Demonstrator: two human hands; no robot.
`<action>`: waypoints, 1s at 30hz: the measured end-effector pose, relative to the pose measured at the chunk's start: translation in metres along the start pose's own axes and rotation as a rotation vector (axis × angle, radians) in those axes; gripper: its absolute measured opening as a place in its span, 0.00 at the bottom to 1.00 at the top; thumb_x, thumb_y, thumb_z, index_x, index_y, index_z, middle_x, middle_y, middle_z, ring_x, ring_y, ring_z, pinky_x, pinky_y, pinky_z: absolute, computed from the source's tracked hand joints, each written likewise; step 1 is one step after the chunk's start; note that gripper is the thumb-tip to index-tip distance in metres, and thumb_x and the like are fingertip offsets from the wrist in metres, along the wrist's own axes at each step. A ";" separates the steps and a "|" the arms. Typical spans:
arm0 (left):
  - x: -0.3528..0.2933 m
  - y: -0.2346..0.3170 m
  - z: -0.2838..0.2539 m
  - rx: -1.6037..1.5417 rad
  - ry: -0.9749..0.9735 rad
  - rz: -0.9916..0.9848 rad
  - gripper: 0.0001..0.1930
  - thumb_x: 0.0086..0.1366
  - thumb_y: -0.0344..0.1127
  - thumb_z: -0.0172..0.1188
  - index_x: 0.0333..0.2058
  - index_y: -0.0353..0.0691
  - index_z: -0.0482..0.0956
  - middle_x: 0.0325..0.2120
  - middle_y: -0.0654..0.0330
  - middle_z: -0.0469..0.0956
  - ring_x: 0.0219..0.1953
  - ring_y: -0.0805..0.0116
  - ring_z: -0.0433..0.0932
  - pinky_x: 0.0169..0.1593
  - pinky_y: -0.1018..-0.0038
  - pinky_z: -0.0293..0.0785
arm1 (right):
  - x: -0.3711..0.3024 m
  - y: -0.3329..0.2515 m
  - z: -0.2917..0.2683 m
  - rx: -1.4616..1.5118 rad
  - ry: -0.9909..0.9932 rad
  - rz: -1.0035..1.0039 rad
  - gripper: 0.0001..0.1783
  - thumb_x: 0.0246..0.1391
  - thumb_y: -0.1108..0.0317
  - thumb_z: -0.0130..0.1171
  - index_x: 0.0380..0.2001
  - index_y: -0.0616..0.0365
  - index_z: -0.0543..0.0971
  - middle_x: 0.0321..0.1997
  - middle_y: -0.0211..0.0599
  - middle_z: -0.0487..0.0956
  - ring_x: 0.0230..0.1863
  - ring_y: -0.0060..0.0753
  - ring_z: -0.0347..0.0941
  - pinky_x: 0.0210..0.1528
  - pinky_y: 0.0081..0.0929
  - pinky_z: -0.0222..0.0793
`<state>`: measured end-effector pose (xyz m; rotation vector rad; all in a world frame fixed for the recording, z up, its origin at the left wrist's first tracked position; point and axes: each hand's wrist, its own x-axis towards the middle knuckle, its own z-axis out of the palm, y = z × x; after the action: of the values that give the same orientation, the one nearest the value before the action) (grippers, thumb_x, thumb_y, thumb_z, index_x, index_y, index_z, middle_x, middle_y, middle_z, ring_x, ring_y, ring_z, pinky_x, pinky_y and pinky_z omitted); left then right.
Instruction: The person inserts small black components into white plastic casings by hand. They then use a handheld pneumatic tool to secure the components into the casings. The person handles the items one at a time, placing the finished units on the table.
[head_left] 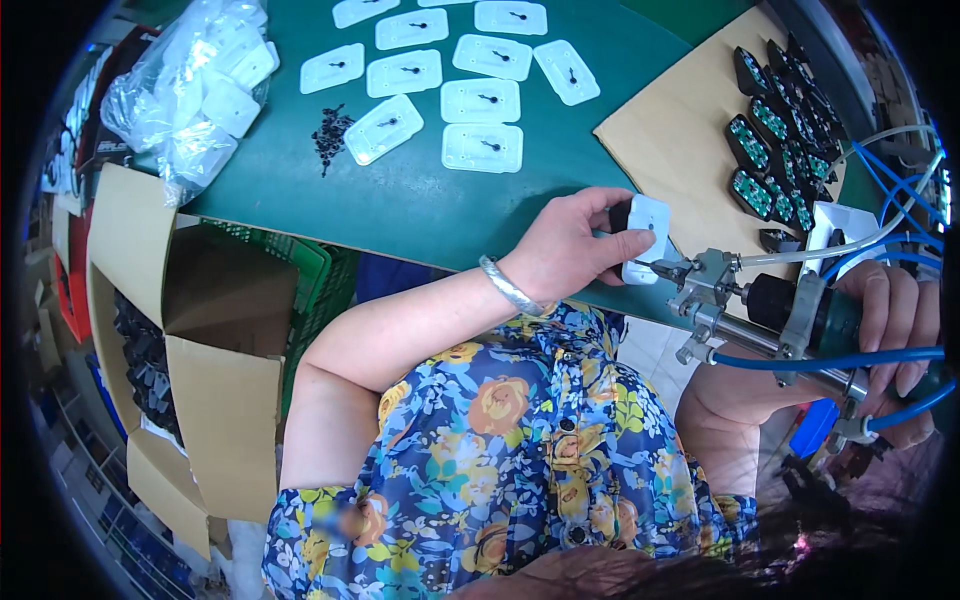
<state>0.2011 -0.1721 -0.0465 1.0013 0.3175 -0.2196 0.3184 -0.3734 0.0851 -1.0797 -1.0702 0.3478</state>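
My left hand (570, 240) is closed round a small white plastic cover (648, 212), with a black part partly showing behind it under my fingers. My thumb lies across the cover's face. In my right hand (885, 315) is an automatic screwdriver (770, 298) with a dark green body, metal clamps and hoses. Its metal nose (668, 268) points left at the lower part of the cover; whether the tip touches it, I cannot tell. Several white covers (482, 100) lie on the green table (390, 215), each with a small black piece on it.
A pile of tiny black parts (330, 140) lies beside the covers. On a cardboard sheet (680, 120) sit several black housings with green circuit boards (750, 145). A clear bag of white covers (225, 90) rests at far left, above an open carton (220, 400). Blue hoses (830, 358) cross the right side.
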 end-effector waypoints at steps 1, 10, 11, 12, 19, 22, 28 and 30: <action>0.001 -0.001 0.000 0.023 -0.010 0.014 0.23 0.59 0.33 0.60 0.50 0.29 0.66 0.33 0.57 0.76 0.30 0.75 0.77 0.27 0.81 0.78 | 0.000 0.001 -0.002 0.006 0.006 -0.010 0.30 0.56 0.55 0.52 0.55 0.65 0.62 0.50 0.48 0.70 0.50 0.39 0.69 0.54 0.33 0.63; 0.019 0.033 -0.035 0.487 0.094 0.240 0.22 0.63 0.33 0.54 0.55 0.37 0.63 0.42 0.62 0.73 0.41 0.76 0.72 0.41 0.78 0.73 | -0.002 -0.027 -0.014 -0.013 0.130 -0.202 0.31 0.56 0.55 0.52 0.56 0.65 0.61 0.51 0.49 0.70 0.51 0.40 0.68 0.55 0.33 0.63; 0.026 0.033 -0.037 0.445 0.080 0.274 0.22 0.63 0.34 0.54 0.54 0.36 0.63 0.41 0.60 0.74 0.41 0.75 0.73 0.41 0.78 0.73 | 0.004 -0.025 -0.012 0.002 0.126 -0.220 0.31 0.56 0.55 0.52 0.56 0.65 0.61 0.51 0.49 0.70 0.51 0.40 0.68 0.55 0.33 0.63; 0.035 0.033 -0.041 0.409 0.077 0.314 0.22 0.62 0.35 0.55 0.54 0.35 0.63 0.41 0.59 0.74 0.40 0.74 0.73 0.40 0.77 0.73 | 0.008 -0.021 -0.011 0.014 0.124 -0.246 0.31 0.56 0.55 0.52 0.56 0.65 0.61 0.51 0.49 0.70 0.51 0.40 0.68 0.55 0.33 0.63; -0.024 0.017 -0.070 0.397 0.022 0.451 0.20 0.63 0.35 0.53 0.53 0.41 0.64 0.37 0.65 0.72 0.40 0.77 0.69 0.45 0.77 0.69 | 0.018 0.033 0.058 -0.159 0.018 -0.260 0.32 0.56 0.55 0.52 0.56 0.65 0.61 0.52 0.49 0.70 0.51 0.40 0.68 0.55 0.34 0.63; -0.085 0.008 -0.090 0.354 0.097 0.554 0.23 0.64 0.33 0.53 0.56 0.40 0.61 0.43 0.61 0.69 0.44 0.76 0.67 0.49 0.76 0.67 | 0.012 0.045 0.106 -0.408 -0.162 -0.266 0.32 0.56 0.55 0.52 0.57 0.66 0.61 0.52 0.50 0.70 0.51 0.40 0.68 0.55 0.34 0.63; -0.224 -0.025 -0.133 0.115 0.624 0.666 0.22 0.67 0.31 0.46 0.59 0.42 0.57 0.46 0.61 0.70 0.47 0.75 0.70 0.51 0.73 0.68 | 0.010 0.049 0.151 -0.846 -0.551 -0.306 0.32 0.56 0.55 0.52 0.57 0.66 0.60 0.53 0.50 0.70 0.52 0.41 0.68 0.55 0.34 0.63; -0.254 -0.034 -0.139 -0.015 0.703 0.667 0.22 0.67 0.32 0.47 0.59 0.43 0.56 0.46 0.62 0.70 0.47 0.75 0.70 0.51 0.73 0.69 | 0.007 0.077 0.144 -1.061 -0.482 -0.124 0.32 0.56 0.55 0.52 0.57 0.66 0.60 0.53 0.50 0.70 0.52 0.41 0.68 0.55 0.34 0.63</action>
<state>-0.0692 -0.0628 -0.0509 1.0932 0.5950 0.7558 0.2199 -0.2537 0.0330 -1.9016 -1.8276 -0.1138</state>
